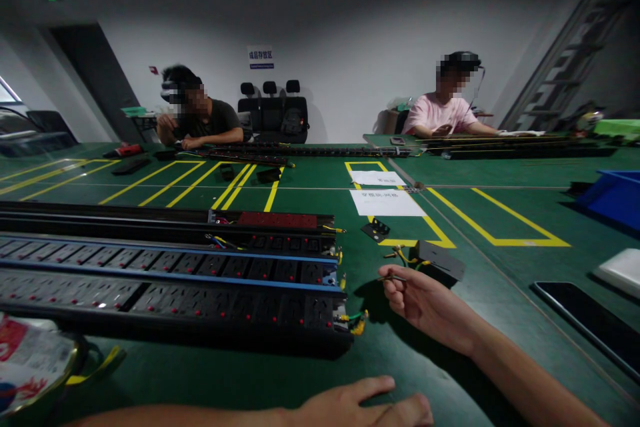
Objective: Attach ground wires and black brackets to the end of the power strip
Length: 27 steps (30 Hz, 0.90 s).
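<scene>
My right hand (423,303) hovers over the green table, fingers pinched on a thin wire end (393,276) that runs toward a small black box (440,260) with yellow and green leads. My left hand (360,403) rests flat on the table at the bottom edge, fingers stretched out, holding nothing. Just left of my right hand lie several long black power strips (210,280) with rows of sockets, their open ends showing yellow, green and blue wires (356,323).
Two people sit at the far side with more long strips (525,147). White paper sheets (386,202) and a small black bracket (376,229) lie mid-table. A blue bin (613,197), a white block (623,270) and a black panel (590,323) are at right. A printed bag (30,360) is at left.
</scene>
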Each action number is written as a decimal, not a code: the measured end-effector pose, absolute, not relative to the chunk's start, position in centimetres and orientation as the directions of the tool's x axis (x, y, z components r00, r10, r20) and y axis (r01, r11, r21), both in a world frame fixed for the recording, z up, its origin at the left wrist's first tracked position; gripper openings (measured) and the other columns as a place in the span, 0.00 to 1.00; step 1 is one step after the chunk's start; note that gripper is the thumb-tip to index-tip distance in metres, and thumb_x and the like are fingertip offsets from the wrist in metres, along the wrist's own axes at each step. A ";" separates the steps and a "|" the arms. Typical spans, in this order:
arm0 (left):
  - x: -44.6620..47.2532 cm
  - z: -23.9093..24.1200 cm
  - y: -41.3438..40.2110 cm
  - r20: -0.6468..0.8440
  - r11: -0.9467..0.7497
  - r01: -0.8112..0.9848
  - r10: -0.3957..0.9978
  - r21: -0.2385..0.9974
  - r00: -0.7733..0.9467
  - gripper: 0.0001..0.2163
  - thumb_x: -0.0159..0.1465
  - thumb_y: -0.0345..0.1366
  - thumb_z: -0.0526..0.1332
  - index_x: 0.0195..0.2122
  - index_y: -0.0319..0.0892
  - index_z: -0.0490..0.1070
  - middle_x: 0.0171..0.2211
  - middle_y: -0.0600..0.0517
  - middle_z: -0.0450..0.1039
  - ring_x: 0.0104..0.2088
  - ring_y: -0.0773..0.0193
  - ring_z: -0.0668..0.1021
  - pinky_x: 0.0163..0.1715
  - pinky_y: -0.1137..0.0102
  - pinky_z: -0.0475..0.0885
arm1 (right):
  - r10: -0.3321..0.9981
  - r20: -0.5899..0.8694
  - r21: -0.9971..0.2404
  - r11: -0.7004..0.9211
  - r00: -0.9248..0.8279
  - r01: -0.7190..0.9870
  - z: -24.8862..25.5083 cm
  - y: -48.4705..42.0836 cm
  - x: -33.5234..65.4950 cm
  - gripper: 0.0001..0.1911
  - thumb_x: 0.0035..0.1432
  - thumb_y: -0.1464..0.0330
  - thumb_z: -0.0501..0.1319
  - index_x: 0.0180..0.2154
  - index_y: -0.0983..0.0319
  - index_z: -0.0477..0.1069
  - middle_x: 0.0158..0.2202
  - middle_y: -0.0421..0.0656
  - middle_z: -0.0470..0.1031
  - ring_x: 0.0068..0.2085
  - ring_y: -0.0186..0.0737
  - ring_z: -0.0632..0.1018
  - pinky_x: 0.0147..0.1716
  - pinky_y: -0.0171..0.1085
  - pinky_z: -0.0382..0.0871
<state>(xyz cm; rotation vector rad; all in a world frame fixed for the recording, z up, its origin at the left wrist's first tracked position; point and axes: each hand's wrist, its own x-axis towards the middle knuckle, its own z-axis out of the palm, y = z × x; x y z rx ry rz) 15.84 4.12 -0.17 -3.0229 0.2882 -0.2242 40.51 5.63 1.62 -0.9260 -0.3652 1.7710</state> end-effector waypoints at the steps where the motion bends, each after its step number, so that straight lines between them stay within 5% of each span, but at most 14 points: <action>1: 15.8 -0.1 4.1 0.130 -0.977 -0.179 -0.193 -0.113 0.973 0.23 0.79 0.31 0.40 0.63 0.35 0.71 0.68 0.50 0.68 0.67 0.70 0.69 0.66 0.70 0.66 | 0.899 -0.413 -0.635 -0.401 -0.148 -0.660 1.6 5.6 40.5 0.02 0.63 0.71 0.69 0.39 0.62 0.78 0.27 0.39 0.76 0.25 0.29 0.75 0.26 0.25 0.74; 27: 15.5 -1.3 4.1 0.210 -0.970 -0.170 -0.205 -0.175 0.956 0.21 0.79 0.30 0.43 0.66 0.30 0.67 0.69 0.46 0.66 0.68 0.67 0.69 0.66 0.68 0.66 | 0.905 -0.387 -0.626 -0.397 -0.174 -0.671 1.7 5.8 40.5 0.06 0.61 0.70 0.71 0.39 0.66 0.79 0.27 0.39 0.77 0.24 0.27 0.76 0.26 0.25 0.73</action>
